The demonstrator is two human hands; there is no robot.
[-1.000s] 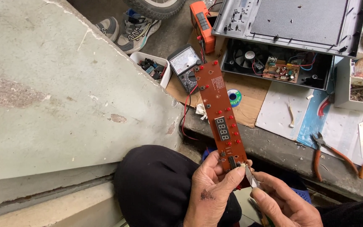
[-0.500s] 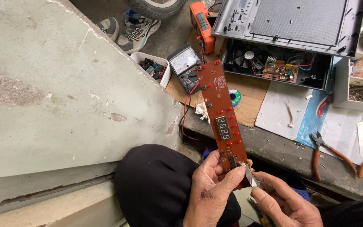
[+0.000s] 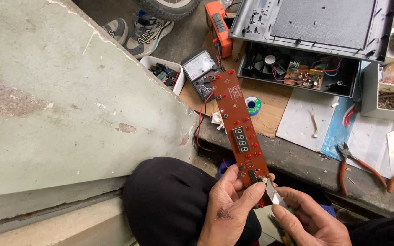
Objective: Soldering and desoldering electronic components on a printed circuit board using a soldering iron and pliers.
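Observation:
A long red circuit board point(image 3: 239, 123) with a small digit display and red buttons stands tilted up from my hands. My left hand point(image 3: 231, 207) grips its lower end, thumb laid over the black chip there. My right hand point(image 3: 307, 218) pinches a small silvery metal piece point(image 3: 275, 196) whose tip touches the board's lower right edge, next to my left thumb. Both hands hover over my dark-trousered knee point(image 3: 169, 200).
On the workbench lie an opened appliance case point(image 3: 297, 68) with fan and inner board, its grey lid point(image 3: 315, 23), an analog meter point(image 3: 201, 70), an orange meter point(image 3: 219, 27), a solder spool point(image 3: 253, 105), orange-handled pliers point(image 3: 349, 161) and part trays point(image 3: 160, 73). A concrete slab point(image 3: 69, 100) fills the left.

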